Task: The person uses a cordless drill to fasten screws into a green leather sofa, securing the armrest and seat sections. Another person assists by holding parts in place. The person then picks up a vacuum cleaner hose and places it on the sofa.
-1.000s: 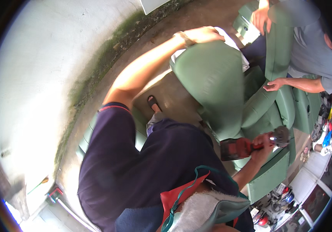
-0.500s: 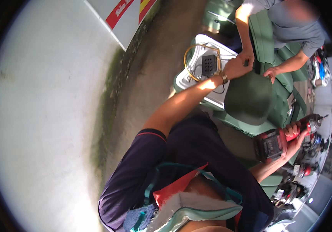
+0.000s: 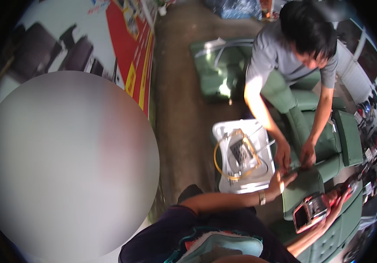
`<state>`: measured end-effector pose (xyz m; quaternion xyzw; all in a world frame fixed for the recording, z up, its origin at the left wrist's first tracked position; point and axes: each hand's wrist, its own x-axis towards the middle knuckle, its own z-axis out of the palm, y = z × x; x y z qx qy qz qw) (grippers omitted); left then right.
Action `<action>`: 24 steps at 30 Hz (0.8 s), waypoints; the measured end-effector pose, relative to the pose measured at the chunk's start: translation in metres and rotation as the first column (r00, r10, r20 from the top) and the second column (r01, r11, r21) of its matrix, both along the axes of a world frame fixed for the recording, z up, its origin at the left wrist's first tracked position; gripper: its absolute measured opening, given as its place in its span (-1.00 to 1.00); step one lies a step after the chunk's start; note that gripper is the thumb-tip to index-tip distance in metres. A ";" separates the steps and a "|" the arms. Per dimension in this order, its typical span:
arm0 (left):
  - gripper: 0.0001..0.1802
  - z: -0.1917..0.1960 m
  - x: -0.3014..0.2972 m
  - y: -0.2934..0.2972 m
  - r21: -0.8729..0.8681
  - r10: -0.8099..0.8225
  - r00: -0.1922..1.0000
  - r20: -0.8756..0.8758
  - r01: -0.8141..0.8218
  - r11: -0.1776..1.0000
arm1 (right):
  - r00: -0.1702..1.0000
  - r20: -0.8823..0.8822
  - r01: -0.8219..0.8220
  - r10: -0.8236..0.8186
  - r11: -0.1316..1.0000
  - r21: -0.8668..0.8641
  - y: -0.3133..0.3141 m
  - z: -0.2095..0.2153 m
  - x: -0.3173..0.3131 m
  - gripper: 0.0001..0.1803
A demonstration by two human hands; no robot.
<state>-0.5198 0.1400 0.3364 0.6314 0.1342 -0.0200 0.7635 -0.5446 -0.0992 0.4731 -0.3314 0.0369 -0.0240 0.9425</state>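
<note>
In my right hand (image 3: pixel 331 212) is a red cordless drill (image 3: pixel 310 212), its battery end facing me and its front pointing away to the right. My left hand (image 3: pixel 279 183), with a watch on the wrist, reaches across to a green padded upholstery piece (image 3: pixel 300 186). Its fingers are stretched out at the piece's far left corner; blur hides whether they touch it. Facing me, a co-worker in a grey shirt bends over the same piece. Both of the co-worker's hands (image 3: pixel 308 154) are at its far edge, and what their fingers hold is too small to make out.
A white tray-topped stand (image 3: pixel 230 187) left of the upholstery holds a yellow hose (image 3: pixel 216 158) and a dark perforated block (image 3: pixel 242 151). Green sofa parts (image 3: pixel 348 138) stand to the right, another green piece (image 3: pixel 210 79) lies behind. A large blurred round shape (image 3: pixel 65 166) covers the left.
The view has shifted, showing more of the co-worker and floor. My left hand's fingers now extend over the upholstery corner. The drill stays in my right hand. A blurred round shape appears at left.
</note>
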 end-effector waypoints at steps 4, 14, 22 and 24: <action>-0.05 0.004 0.013 0.013 -0.047 -0.416 0.903 -0.107 0.413 0.910 | 0.888 -0.089 0.450 -0.452 0.892 -0.046 0.030 -0.012 -0.020 -0.63; -0.30 0.001 0.128 0.115 -0.364 -0.934 0.070 0.350 0.929 -0.066 | 0.454 0.022 0.885 -0.891 0.447 -0.129 0.295 0.018 -0.072 -0.78; -0.55 -0.024 0.164 0.067 -0.321 -0.940 -0.188 0.286 0.905 -0.279 | 0.219 -0.093 0.864 -0.971 0.237 -0.445 0.441 -0.004 -0.034 -0.71; -0.57 -0.026 0.171 0.063 -0.379 -0.934 -0.204 0.293 0.872 -0.309 | 0.177 -0.099 0.748 -0.979 0.199 -0.633 0.448 -0.027 -0.023 -0.70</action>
